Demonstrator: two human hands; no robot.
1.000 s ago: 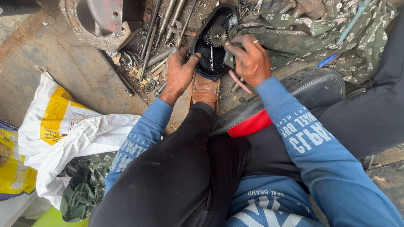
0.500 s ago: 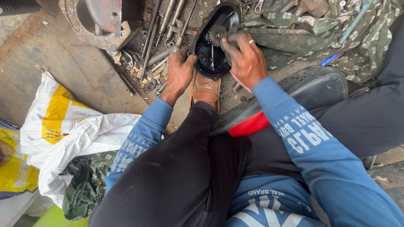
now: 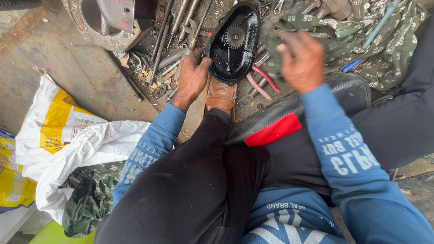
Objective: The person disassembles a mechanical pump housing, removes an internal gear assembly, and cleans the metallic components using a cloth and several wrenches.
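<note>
A glossy black metal cover (image 3: 231,47), wet-looking with oil, carries a dull grey toothed metal gear (image 3: 235,36) near its top. Just left of the cover lie matt, grimy steel wrenches (image 3: 178,20) on a rough, stained floor (image 3: 58,68); below it sits a smooth tan leather shoe (image 3: 220,95). Right of the cover, printed green cloth (image 3: 361,36) looks soft and crumpled, and far lower left a woven plastic sack (image 3: 77,140) looks white and creased.

Glossy black cover (image 3: 230,56), tan shoe (image 3: 220,94), olive patterned cloth (image 3: 384,45), white-and-yellow sack (image 3: 68,131), blue sleeves (image 3: 348,153).
</note>
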